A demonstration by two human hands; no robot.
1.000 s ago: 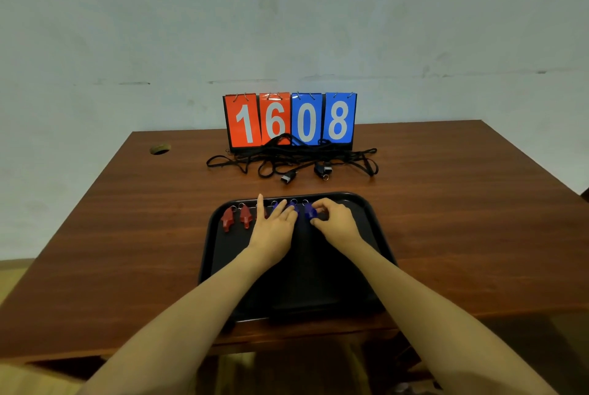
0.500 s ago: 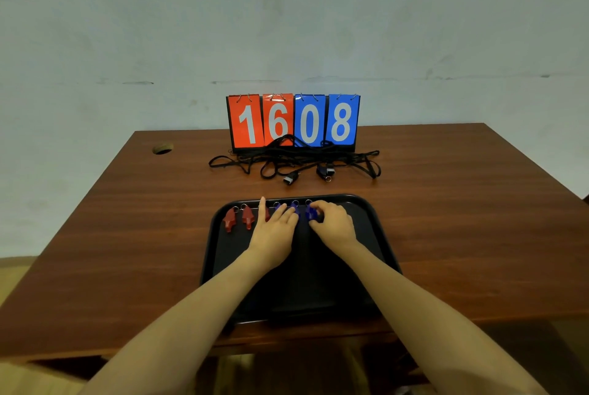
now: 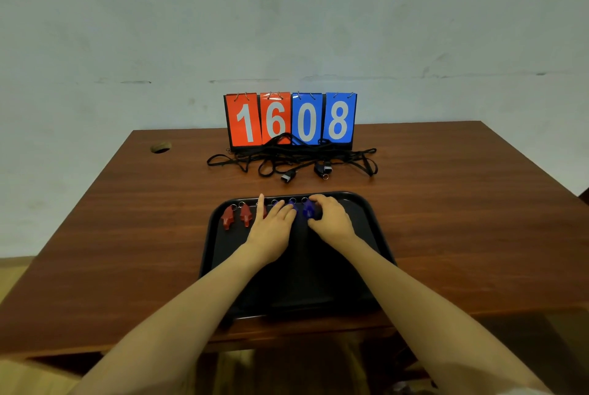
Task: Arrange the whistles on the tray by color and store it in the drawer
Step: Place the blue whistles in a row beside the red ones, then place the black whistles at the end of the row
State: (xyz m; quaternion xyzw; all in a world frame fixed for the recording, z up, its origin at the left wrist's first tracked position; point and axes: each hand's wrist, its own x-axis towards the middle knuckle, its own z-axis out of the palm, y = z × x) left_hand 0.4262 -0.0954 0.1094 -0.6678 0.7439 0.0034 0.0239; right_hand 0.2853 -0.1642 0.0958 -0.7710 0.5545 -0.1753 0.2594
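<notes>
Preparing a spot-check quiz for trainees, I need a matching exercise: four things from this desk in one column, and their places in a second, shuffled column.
Things
1. leftmost red plastic whistle
2. dark blue plastic whistle
3. tangled black lanyards
4. red-and-blue flip scoreboard

Places
A. upright near the far edge of the brown wooden table
B. gripped by the right hand
C. far-left end of the black plastic tray, untouched by either hand
D. on the table between scoreboard and tray

Pairs: 1-C, 2-B, 3-D, 4-A
</notes>
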